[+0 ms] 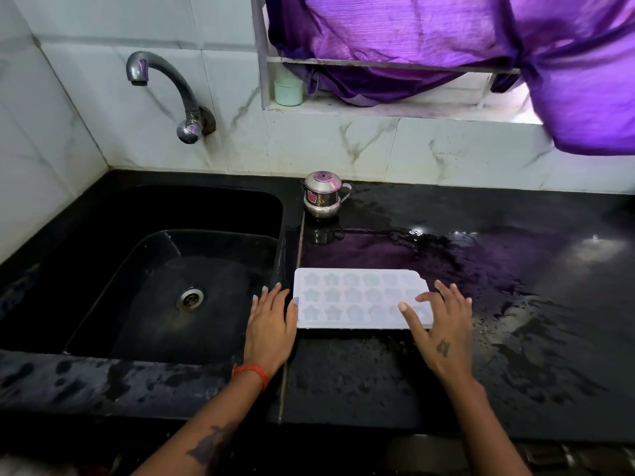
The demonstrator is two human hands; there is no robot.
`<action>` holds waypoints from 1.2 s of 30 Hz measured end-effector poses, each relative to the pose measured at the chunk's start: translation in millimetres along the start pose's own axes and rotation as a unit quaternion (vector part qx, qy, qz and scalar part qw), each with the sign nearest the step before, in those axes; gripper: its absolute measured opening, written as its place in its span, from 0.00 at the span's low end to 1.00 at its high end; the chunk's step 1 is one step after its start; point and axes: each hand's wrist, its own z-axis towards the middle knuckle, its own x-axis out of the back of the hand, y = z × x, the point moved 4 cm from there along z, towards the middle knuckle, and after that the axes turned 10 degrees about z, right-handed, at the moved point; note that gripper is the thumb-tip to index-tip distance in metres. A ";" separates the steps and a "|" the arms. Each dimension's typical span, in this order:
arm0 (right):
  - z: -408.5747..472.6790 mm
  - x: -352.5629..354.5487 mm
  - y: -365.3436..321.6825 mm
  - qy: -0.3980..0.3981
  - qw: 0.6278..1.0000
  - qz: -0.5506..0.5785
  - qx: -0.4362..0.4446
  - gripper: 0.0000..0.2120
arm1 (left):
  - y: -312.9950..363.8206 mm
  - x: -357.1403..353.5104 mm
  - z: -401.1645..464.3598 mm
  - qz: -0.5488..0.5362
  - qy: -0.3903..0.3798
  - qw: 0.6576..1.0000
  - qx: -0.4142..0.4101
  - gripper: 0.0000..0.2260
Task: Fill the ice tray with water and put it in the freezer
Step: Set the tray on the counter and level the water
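Spread, straight fingers (417,298) of the right hand (443,324) rest on one end of a white ice tray (357,298), gripping nothing, while the left hand (269,324) lies flat with its thumb touching the opposite edge. The tray sits on a wet black counter (515,338) just beside the sink (171,286), below a wall tap (161,84). Thin, light and likely slick and flexible, it appears best lifted level by both short ends.

White marble-veined wall tiles (343,142); wet black counter (515,304); black sink (103,242); window ledge (378,109) under purple curtain (446,32), daylight through
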 end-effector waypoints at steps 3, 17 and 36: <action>-10.5 0.5 7.9 -0.006 1.000 -0.025 0.000 0.26 | 0.4 0.7 -0.8 -0.002 0.000 1.000 0.000 0.27; -13.0 0.4 17.1 -0.081 0.995 -0.039 -0.039 0.22 | 1.8 1.6 -2.0 0.007 -0.005 1.000 0.000 0.28; -13.3 -1.4 23.1 -0.071 0.997 -0.011 -0.039 0.24 | 3.0 2.5 -2.7 0.005 -0.004 1.000 0.004 0.28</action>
